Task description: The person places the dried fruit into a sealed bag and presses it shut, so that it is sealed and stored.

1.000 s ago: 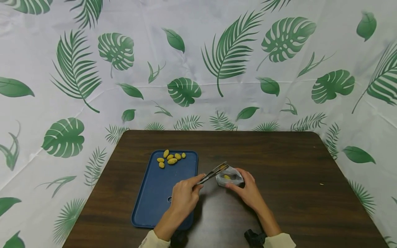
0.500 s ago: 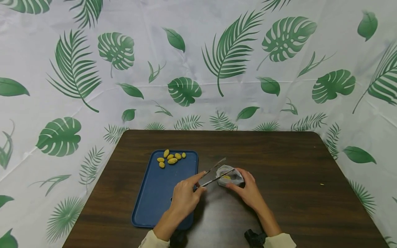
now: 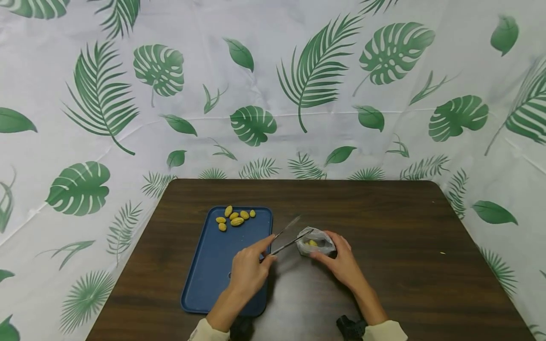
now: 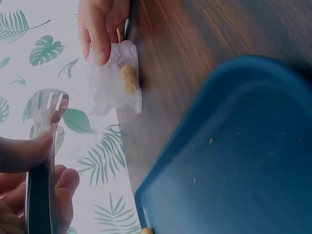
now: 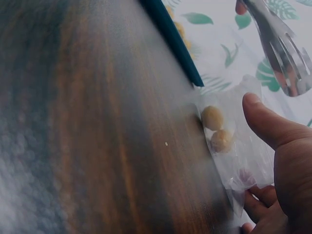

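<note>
My left hand grips metal tongs, their two arms spread apart with nothing between them. Slotted ends show on the tongs in both wrist views. The tips are at the left rim of a clear plastic bag, which stands with its mouth open on the table. My right hand holds the bag's right side between thumb and fingers. Through the plastic, two yellow-brown rounded pieces show in the right wrist view. Several yellow oval pieces lie at the far end of a blue tray.
The tray lies left of the bag, partly under my left hand and forearm. A dark wood table carries everything, with a small pale crumb at right. A leaf-print cloth hangs behind it.
The tongs, closed over the bag with a piece between their ends, have spread and let it go. My left hand has then drawn back leftward. The right hand and bag have stayed put.
</note>
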A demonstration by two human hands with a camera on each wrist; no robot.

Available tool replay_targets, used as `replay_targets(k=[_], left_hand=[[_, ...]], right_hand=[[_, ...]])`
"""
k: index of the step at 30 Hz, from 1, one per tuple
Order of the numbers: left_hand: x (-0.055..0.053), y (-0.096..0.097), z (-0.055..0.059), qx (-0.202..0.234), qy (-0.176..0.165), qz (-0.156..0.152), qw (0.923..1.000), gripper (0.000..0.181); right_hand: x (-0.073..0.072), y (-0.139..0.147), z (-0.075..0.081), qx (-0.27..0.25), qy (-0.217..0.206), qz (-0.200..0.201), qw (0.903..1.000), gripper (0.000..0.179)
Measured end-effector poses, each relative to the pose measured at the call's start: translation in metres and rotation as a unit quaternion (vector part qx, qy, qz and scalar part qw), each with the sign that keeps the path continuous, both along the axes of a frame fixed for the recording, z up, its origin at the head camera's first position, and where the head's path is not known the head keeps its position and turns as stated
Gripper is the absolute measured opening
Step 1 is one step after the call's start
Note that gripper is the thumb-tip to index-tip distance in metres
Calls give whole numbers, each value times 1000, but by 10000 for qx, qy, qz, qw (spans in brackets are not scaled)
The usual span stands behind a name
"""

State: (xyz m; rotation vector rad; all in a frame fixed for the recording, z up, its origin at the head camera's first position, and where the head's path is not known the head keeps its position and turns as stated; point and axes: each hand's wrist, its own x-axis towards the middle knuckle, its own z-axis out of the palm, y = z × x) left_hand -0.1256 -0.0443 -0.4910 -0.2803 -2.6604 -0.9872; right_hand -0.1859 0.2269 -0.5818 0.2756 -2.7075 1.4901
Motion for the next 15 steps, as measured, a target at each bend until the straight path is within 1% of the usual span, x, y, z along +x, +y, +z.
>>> replay_targets(k=[5, 11, 15], left_hand=[[1, -2, 0, 24, -31, 95, 9999, 50], [-1, -6, -1, 67, 70, 226, 9997, 50], [-2, -9, -2, 81, 125, 309, 9994, 51]], right_hand=[[0, 0, 1, -28, 121, 7, 9999, 69], [1, 1, 2, -69, 42, -45, 10000, 70], [1, 0, 1, -64, 70, -83, 9999, 70]])
